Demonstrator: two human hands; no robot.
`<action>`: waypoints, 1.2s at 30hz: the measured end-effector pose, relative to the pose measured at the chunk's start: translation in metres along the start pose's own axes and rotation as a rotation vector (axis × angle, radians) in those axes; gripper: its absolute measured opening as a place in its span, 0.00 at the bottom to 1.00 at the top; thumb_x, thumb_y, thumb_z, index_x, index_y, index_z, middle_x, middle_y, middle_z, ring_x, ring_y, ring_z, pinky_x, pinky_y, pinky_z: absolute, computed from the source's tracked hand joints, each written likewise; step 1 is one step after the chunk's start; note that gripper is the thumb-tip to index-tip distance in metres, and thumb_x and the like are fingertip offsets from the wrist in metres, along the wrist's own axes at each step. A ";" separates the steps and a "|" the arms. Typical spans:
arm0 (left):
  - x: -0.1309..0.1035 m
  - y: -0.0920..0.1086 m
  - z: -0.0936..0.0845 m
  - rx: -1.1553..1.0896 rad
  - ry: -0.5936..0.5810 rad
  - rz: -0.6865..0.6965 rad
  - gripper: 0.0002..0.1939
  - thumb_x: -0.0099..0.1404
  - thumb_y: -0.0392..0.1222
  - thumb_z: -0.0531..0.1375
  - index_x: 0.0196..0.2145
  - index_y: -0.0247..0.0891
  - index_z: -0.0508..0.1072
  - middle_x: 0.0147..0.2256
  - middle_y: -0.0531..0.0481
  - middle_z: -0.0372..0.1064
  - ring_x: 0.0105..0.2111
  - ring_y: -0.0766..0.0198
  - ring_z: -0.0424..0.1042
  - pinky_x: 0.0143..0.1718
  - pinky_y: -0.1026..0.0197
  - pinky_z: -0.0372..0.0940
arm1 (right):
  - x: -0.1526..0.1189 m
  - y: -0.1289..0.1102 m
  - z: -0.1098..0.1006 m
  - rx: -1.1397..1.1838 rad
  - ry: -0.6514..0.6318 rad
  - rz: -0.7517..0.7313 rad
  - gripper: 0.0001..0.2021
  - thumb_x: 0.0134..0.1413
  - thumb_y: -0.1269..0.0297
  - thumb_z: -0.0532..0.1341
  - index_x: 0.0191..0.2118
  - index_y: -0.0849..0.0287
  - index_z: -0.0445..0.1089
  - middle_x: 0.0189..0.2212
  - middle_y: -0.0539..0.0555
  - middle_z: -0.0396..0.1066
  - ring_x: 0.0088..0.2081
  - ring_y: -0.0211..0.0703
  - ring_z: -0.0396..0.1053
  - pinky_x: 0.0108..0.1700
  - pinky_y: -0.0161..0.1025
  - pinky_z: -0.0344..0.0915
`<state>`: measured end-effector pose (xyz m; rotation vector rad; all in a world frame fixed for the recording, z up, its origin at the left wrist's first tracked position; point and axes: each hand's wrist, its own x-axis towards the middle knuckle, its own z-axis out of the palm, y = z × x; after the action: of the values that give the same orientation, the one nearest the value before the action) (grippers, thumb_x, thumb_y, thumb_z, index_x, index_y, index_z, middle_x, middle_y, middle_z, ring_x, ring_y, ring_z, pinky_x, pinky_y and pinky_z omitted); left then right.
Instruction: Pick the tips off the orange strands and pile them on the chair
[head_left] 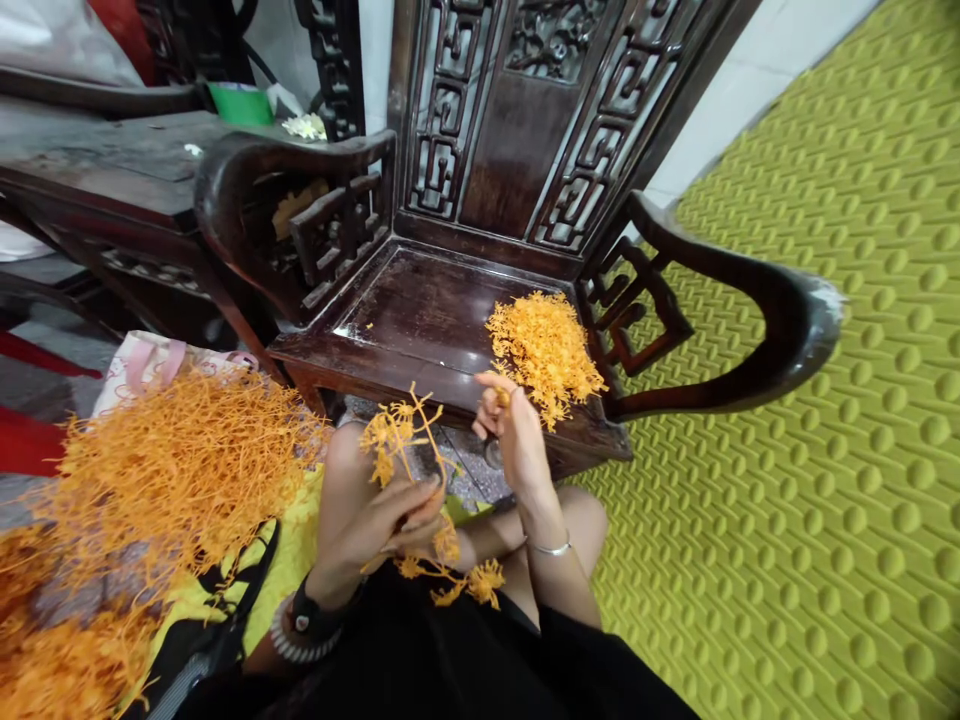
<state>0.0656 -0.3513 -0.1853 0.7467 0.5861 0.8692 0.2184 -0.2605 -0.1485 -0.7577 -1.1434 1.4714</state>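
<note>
My left hand is closed around an orange flower stem, whose blossoms stick out above and hang below the fingers. My right hand is raised near the front edge of the chair seat, its fingers pinched on a small orange blossom. Just behind it, a pile of loose orange blossoms lies on the right part of the dark wooden seat.
A large heap of thin orange stems lies at the left, with more orange flowers below it. Carved chair arms flank the seat. A green container stands on the side table. Yellow textured padding covers the right side.
</note>
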 end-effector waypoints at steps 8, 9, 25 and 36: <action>-0.002 -0.002 0.002 0.441 -0.032 -0.114 0.27 0.68 0.59 0.47 0.21 0.36 0.64 0.12 0.59 0.50 0.13 0.73 0.47 0.18 0.66 0.45 | -0.009 0.039 0.022 0.279 -0.164 0.417 0.27 0.50 0.36 0.57 0.31 0.60 0.69 0.23 0.49 0.62 0.24 0.33 0.60 0.26 0.30 0.60; -0.002 -0.005 0.001 0.496 0.013 -0.095 0.27 0.68 0.59 0.46 0.23 0.35 0.66 0.13 0.58 0.51 0.14 0.72 0.50 0.20 0.66 0.49 | -0.011 0.040 0.022 0.309 -0.160 0.426 0.27 0.50 0.37 0.57 0.30 0.60 0.68 0.22 0.48 0.62 0.24 0.33 0.60 0.26 0.30 0.59; 0.006 -0.020 -0.004 0.791 0.198 -0.149 0.26 0.70 0.54 0.44 0.24 0.36 0.68 0.16 0.57 0.53 0.19 0.68 0.55 0.26 0.65 0.53 | -0.018 0.066 0.015 0.464 -0.061 0.323 0.14 0.51 0.53 0.60 0.25 0.59 0.63 0.30 0.51 0.69 0.29 0.37 0.64 0.30 0.32 0.63; 0.019 -0.034 -0.018 0.539 -0.031 -0.229 0.27 0.67 0.58 0.46 0.21 0.36 0.67 0.12 0.58 0.50 0.16 0.69 0.50 0.23 0.63 0.49 | -0.017 0.054 -0.010 0.430 -0.288 0.558 0.35 0.46 0.31 0.56 0.40 0.63 0.70 0.31 0.54 0.71 0.29 0.36 0.68 0.32 0.32 0.67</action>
<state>0.0784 -0.3438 -0.2254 1.1503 0.8754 0.4849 0.2123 -0.2722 -0.2043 -0.5944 -0.7970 2.2643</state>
